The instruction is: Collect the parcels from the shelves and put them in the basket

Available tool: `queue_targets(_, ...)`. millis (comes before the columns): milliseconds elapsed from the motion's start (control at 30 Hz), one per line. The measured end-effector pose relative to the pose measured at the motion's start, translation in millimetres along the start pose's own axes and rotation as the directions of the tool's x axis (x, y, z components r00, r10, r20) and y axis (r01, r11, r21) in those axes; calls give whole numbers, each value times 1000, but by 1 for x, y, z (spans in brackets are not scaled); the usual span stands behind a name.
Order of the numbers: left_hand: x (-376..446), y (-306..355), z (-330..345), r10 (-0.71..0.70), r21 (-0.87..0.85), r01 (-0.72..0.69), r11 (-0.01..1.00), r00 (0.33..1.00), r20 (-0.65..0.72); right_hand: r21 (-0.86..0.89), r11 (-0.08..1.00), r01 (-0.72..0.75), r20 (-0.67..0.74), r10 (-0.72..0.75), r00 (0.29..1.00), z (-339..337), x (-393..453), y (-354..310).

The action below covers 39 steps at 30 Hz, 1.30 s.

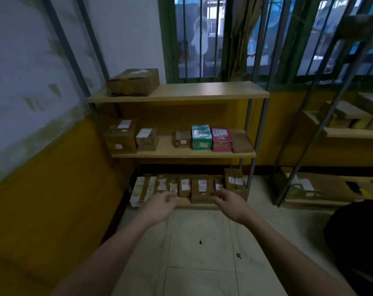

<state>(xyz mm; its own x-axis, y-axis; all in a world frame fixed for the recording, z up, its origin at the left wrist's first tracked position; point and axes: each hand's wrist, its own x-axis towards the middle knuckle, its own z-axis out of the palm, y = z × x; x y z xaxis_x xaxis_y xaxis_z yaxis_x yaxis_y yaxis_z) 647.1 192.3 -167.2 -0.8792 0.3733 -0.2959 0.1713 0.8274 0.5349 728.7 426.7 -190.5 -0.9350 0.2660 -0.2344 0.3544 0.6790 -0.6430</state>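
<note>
Head camera, looking forward and down: two bare forearms reach out over a pale tiled floor toward a three-tier wooden shelf unit [181,155] standing against a yellow wall. The left hand [160,207] and right hand [231,205] are both empty, fingers loosely spread, hovering just in front of the bottom shelf's front edge. A row of brown parcels [192,186] stands upright along that bottom shelf, labels facing out, directly beyond the fingertips and between the two hands. The right hand appears slightly nearer the middle boxes, the left nearer the pale flat packets at the shelf's left end. The middle shelf holds more cartons plus a teal box [201,137] and a pink box [221,139] toward its right end. One large carton [133,82] sits at the top shelf's left corner. No basket is visible.
</note>
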Motion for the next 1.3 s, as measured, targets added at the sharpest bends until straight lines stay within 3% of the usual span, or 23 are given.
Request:
queue_targets(233, 141, 28, -19, -107, -207, 96, 974, 993, -42, 77, 996, -43, 77, 37, 996, -29, 155, -13)
queue_targets(400, 232, 0, -34, -175, -336, 153, 929, 984, -38, 50, 998, -34, 148, 26, 989, -29, 255, -39)
queue_targets(633, 384, -57, -53, -301, -600, 222, 769, 953, -32, -70, 995, -71, 170, 82, 982, 25, 394, -62)
queue_targets(900, 512, -102, -51, -306, -529, 331, 782, 942, 137, -18, 982, -191, 133, 191, 973, 54, 506, -84)
queue_targets(967, 538, -99, -55, -326, -579, 357, 733, 932, 161, -13, 980, -201, 85, 201, 976, 49, 530, -89)
queue_targets(1167, 617, -76, -56, -313, -685, 377, 623, 923, 223, -146, 986, -83, 31, 88, 996, 31, 594, -85)
queue_targets(1300, 654, -53, -46, -345, -696, 412, 588, 906, 245, -247, 969, -10, 89, 33, 995, 26, 622, -75)
